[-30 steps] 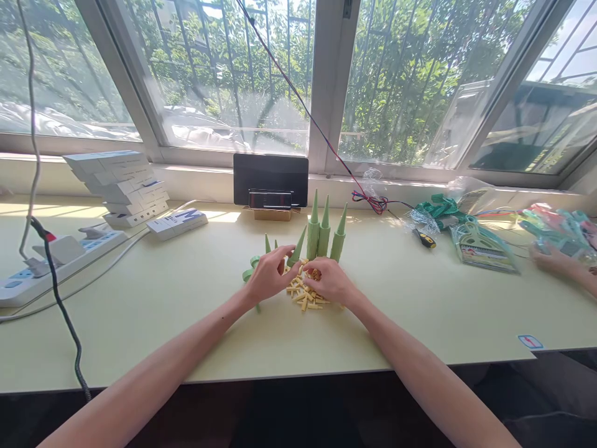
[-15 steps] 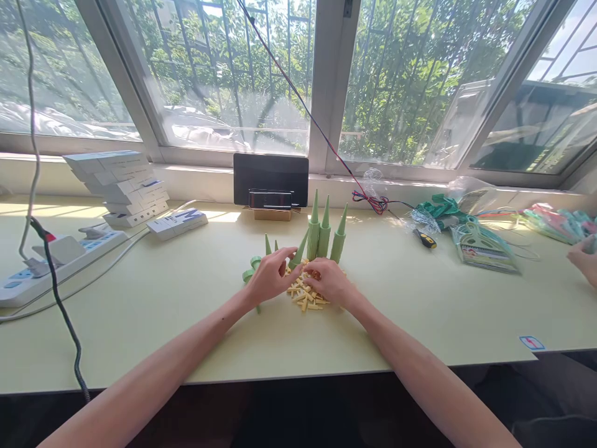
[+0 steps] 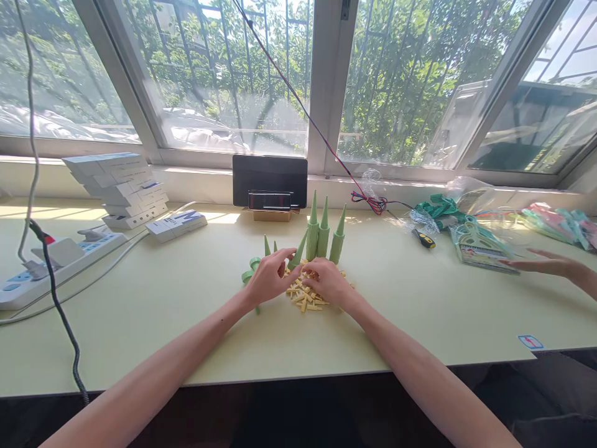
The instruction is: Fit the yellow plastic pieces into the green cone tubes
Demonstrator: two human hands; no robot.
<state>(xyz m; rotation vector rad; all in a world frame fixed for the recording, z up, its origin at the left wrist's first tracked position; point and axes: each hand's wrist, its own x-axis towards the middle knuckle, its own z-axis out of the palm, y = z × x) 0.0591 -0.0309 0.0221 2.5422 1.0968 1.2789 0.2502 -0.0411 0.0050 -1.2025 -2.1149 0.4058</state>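
My left hand (image 3: 269, 275) is closed, its thumb and fingers curled around the lower part of a tilted green cone (image 3: 299, 250). Just to its right, my right hand (image 3: 327, 278) has its fingers bent together by the cone's base; whatever is in them is hidden. Small pale-yellow pieces (image 3: 305, 305) lie in a heap under and between both hands. Behind the right hand stand three green cylinders topped with pointed cones (image 3: 323, 235). Green ring-like pieces (image 3: 247, 275) and smaller green cones (image 3: 267, 246) are beside and behind my left hand.
A dark tablet on a stand (image 3: 269, 180) is at the window. White boxes (image 3: 125, 186) and a power strip (image 3: 93, 249) with cables are at left. A screwdriver (image 3: 423, 239) and a bagged dustpan set (image 3: 482, 246) lie at right, where another person's hand (image 3: 550, 264) reaches in.
The other person's hand at right has come farther in, leftward to the bagged dustpan set. My own two hands and the tilted cone look nearly unchanged.
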